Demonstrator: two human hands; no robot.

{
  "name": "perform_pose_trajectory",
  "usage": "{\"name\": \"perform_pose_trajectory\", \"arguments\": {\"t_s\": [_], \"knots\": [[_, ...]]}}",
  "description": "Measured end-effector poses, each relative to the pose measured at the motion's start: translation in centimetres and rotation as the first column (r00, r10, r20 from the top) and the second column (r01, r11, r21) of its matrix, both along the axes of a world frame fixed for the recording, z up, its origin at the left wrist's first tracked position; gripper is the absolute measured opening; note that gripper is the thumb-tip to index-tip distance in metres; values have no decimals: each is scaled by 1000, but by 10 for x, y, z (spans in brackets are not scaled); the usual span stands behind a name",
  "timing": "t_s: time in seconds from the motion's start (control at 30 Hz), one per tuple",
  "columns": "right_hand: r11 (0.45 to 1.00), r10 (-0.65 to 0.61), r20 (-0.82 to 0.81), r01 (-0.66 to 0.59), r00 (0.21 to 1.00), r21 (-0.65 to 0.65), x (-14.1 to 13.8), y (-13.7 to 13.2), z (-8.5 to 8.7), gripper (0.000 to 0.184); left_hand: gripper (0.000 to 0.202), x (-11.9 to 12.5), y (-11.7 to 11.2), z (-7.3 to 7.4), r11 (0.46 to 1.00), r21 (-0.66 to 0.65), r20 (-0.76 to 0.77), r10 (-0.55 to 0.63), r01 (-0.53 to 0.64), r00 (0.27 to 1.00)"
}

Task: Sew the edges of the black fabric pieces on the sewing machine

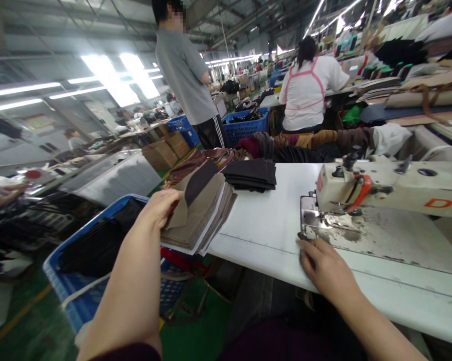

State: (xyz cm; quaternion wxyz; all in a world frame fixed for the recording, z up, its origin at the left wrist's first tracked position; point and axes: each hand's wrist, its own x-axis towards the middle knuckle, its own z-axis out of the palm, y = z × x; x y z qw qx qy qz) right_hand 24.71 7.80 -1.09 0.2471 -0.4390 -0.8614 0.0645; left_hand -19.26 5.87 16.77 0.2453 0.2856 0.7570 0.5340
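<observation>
My left hand (167,204) is closed on the edge of a grey-brown fabric piece (182,210) at the top of a stack. That piece is lifted and bent over, showing a dark underside. Beneath it, the stack of cut pieces (210,220) rests at the left end of the white sewing table (256,220), with paler layers in its side. My right hand (325,263) lies at the table's front, fingers loosely bent and thumb a little apart, with nothing visible in them. Just beyond it stands the sewing machine (384,188), its needle area uncovered by fabric.
A pile of black pieces (250,174) sits behind the stack. Below left is a blue basket (54,268) holding dark material. Bundled cloth (323,138) lies behind the table. One person (186,75) stands ahead; another in a pink-strapped apron (304,95) sits facing away.
</observation>
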Motion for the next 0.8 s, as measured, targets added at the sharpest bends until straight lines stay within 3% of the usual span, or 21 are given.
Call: {"name": "perform_pose_trajectory", "arguments": {"t_s": [0.1, 0.17, 0.27, 0.37, 0.47, 0.57, 0.63, 0.7, 0.8], "knots": [[998, 50, -28, -51, 998, -32, -11, 0, 5, 31, 36, 11, -2, -5, 995, -31, 93, -95, 99, 991], [995, 86, -45, -88, 995, -47, -17, -1, 11, 30, 32, 21, -2, -11, 988, 26, 67, -153, 152, 986], [991, 122, -101, -128, 987, -49, -28, -1, 27, 36, 16, 47, -4, -26, 950, 112, -214, -263, 291, 941], [989, 141, -198, -147, 970, -14, -40, 1, 46, 66, 10, 90, -8, -45, 909, 49, -515, -332, 414, 790], [971, 240, -216, -238, 946, 38, -50, 6, 57, 76, 8, 143, -14, -70, 872, 28, -676, -344, 489, 652], [935, 354, -167, -348, 920, 64, -52, 12, 49, 67, 12, 185, -19, -99, 793, 11, -653, -456, 609, 605], [923, 385, -152, -381, 910, 57, -45, 16, 35, 55, 12, 198, -20, -119, 751, -43, -615, -539, 659, 575], [925, 379, -160, -379, 911, 31, -33, 17, 20, 46, 14, 196, -19, -136, 722, -123, -612, -595, 681, 521], [945, 322, -185, -326, 929, 8, -8, 14, 6, 48, 38, 173, -20, -154, 664, -267, -658, -655, 698, 371]]}}
